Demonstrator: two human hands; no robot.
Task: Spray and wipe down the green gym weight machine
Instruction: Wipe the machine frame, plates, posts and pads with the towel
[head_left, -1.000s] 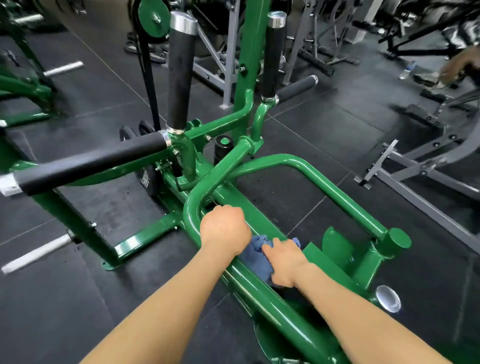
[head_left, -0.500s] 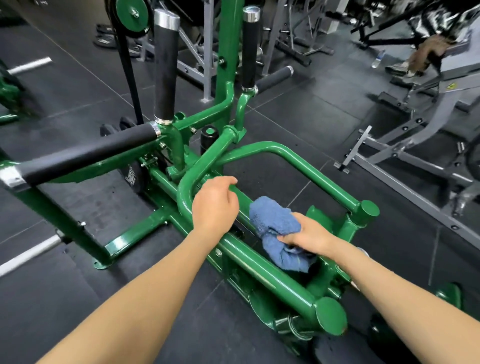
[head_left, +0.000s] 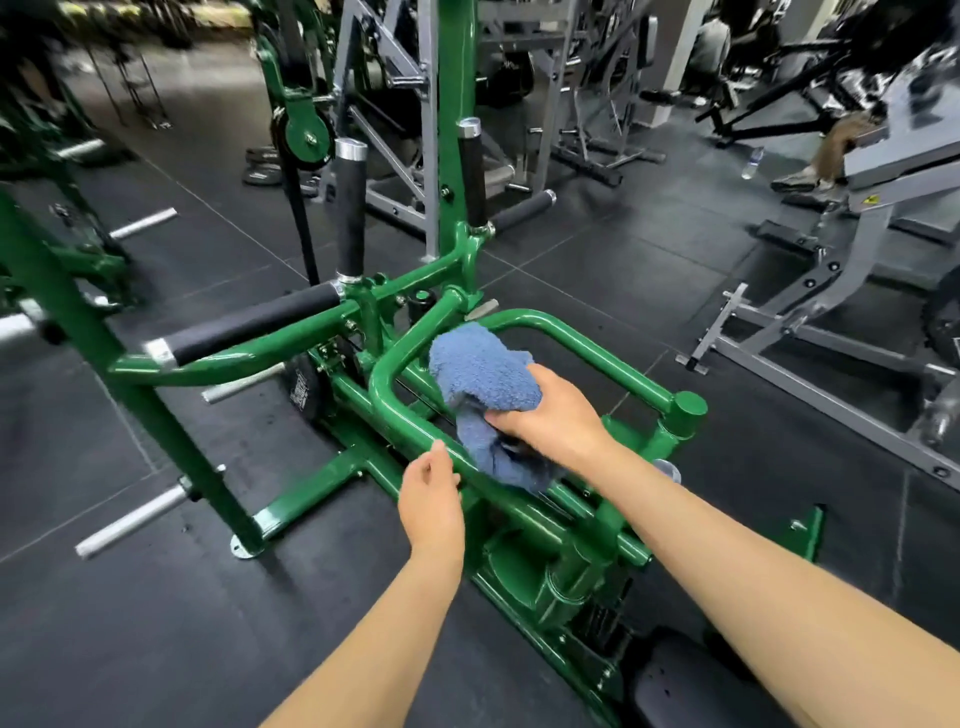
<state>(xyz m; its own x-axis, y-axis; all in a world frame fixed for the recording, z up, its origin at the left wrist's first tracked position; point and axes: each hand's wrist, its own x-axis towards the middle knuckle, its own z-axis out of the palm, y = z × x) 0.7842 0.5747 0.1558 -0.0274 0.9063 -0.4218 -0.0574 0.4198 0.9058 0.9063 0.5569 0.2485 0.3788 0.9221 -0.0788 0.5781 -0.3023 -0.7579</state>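
Right now my right hand (head_left: 553, 415) grips the blue cloth (head_left: 480, 379) bunched above the green machine (head_left: 571, 338); soft and light, it should take a loose grip. Just below it, my left hand (head_left: 431, 501) rests, fingers loosely curled, against the slick, rigid tube (head_left: 415, 426).

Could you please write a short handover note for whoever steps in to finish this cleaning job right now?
Right hand grips the blue cloth, held over the green machine's curved tube.
Left hand is open, its fingers touching the lower green bar.
No spray bottle is in view.
Done: cannot tell which parts have been wiped.
Left: wipe the curved tube, the black grips and the uprights.
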